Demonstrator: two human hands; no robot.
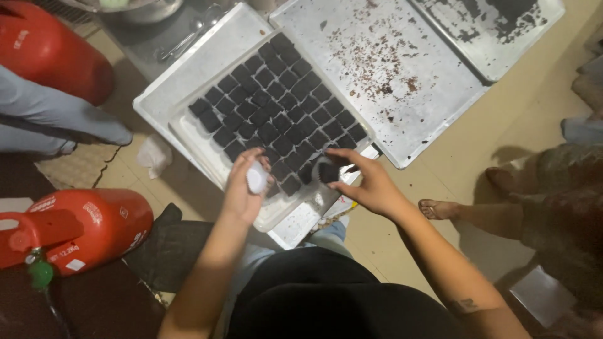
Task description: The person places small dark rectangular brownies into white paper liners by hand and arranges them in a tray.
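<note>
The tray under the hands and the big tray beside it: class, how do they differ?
The near tray holds rows of dark square pieces; the big tray holds only scattered brown crumbs. The near one is smaller and whitish, the big one bare grey metal. Both are flat, rectangular and lie askew on the floor.

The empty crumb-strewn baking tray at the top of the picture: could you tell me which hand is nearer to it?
Right. The right hand lies just below the crumb-strewn tray and its near edge; the left hand is farther left, over the tray of dark squares.
</note>
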